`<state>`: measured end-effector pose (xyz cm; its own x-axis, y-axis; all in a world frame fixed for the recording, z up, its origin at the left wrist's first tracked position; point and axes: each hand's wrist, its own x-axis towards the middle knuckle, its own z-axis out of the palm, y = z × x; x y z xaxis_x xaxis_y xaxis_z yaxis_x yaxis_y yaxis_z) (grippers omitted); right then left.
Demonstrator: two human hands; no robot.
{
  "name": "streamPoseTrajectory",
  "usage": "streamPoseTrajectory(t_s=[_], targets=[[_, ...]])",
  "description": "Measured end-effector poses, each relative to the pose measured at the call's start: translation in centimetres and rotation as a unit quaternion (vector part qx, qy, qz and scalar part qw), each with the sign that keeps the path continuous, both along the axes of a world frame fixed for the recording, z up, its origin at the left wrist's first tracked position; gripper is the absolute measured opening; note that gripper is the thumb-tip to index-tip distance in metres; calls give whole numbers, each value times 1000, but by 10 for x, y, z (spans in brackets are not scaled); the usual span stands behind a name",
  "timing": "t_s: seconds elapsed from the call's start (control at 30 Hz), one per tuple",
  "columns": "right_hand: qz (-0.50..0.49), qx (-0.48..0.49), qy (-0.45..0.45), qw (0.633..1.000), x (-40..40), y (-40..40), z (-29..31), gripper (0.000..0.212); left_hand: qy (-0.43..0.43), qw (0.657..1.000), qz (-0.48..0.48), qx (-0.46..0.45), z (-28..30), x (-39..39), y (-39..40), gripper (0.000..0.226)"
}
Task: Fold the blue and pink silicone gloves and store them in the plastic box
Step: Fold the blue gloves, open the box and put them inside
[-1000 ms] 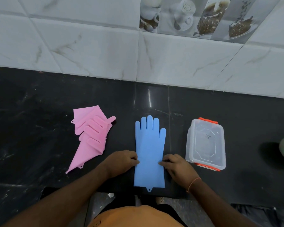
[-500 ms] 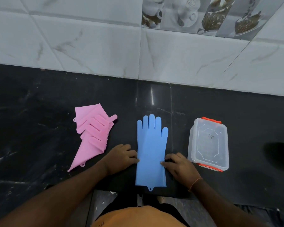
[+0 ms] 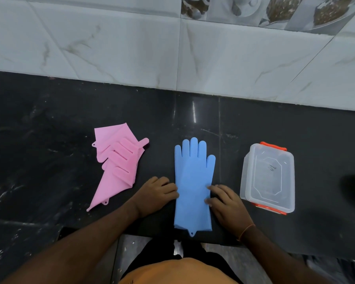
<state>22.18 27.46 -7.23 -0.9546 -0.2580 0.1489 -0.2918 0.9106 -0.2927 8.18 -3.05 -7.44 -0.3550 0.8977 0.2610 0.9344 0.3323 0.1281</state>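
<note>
Not much has been shifted since the earlier frame: both hands are kept at the same spots along the blue glove's edges, and the whole scene is just seen a bit lower in the view.

At left of centre, the pink gloves (image 3: 118, 162) are left in a loose, crossed pile on the black countertop (image 3: 39, 160), probably parked there so one colour can be dealt with at a time. Next, the left hand (image 3: 155, 193) is rested at the left edge of the blue silicone glove (image 3: 193, 185), fingers curled with the tips touching the edge; whether the edge is actually pinched can't be told. The glove is laid flat, fingertips pointed to the upper frame, cuff at the counter's near edge, presumably smoothed out so a clean fold can be made. The right hand (image 3: 225, 203) is placed on the opposite edge, fingers fairly straight and pressed on the silicone, nothing gripped. At right, the clear plastic box (image 3: 268, 177) with orange clips is kept well apart from the glove, lid seemingly on, so it'd need to be opened before anything gets stored.
</note>
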Motion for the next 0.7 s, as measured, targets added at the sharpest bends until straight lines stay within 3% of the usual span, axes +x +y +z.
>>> streamPoseTrajectory(t_s=[0.13,0.27,0.43,0.6,0.7], targets=[[9,-27,-28,999,-3,-2,0,20,-4,1000,16,27,-2,-1,4,13],[-37,-96,-49,994,-7,-6,1,15,-63,998,-2,25,9,-5,6,10],[-110,-160,-61,979,-32,-9,12,37,-171,984,45,35,25,-18,16,29],[-315,-179,-102,926,-61,-27,14,24,-348,900,259,41,23,-19,33,14],[-375,-171,-162,896,-77,-30,13,25,-411,836,357,71,22,-17,48,13]])
